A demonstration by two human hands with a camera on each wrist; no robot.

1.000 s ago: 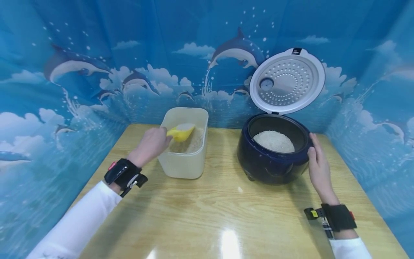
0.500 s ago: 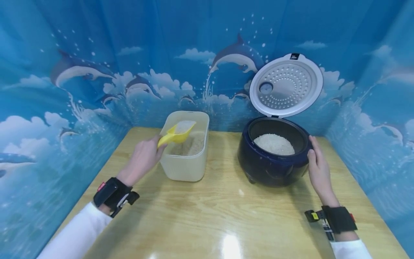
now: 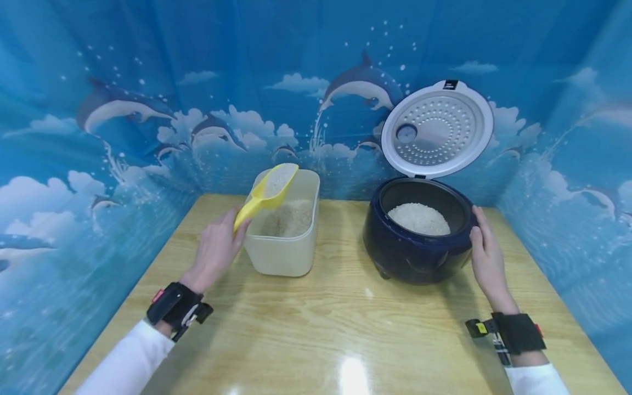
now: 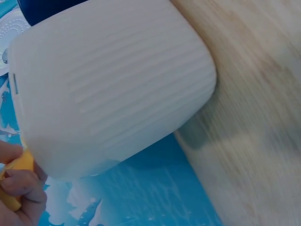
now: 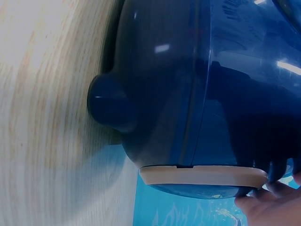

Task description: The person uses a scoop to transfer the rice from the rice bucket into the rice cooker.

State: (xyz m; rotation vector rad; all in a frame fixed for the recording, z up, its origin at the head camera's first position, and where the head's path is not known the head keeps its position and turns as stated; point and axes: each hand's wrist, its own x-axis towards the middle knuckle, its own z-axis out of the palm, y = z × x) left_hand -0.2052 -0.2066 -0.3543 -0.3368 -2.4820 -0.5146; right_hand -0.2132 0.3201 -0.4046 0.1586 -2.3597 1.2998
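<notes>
My left hand (image 3: 216,244) grips the handle of a yellow scoop (image 3: 266,193) heaped with white rice. The scoop is raised over the left rim of a cream plastic bin (image 3: 281,258), which has more rice (image 3: 291,216) inside. In the left wrist view the bin's ribbed side (image 4: 136,80) fills much of the picture, with the fingers (image 4: 28,183) curled round the yellow handle. My right hand (image 3: 487,260) rests against the right side of a dark blue rice cooker (image 3: 419,258). White rice (image 3: 418,218) lies in the cooker's pot, under its raised lid (image 3: 439,131).
A wooden table (image 3: 316,329) carries the bin and the cooker, standing apart with a gap between them. A blue curtain with dolphins (image 3: 276,99) hangs close behind and along both sides. The open lid reaches up against it.
My left hand has lifted the rice-filled scoop from inside the bin to above its rim, drawing back slightly and tilting the scoop's front upward. The right hand has stayed on the cooker.
</notes>
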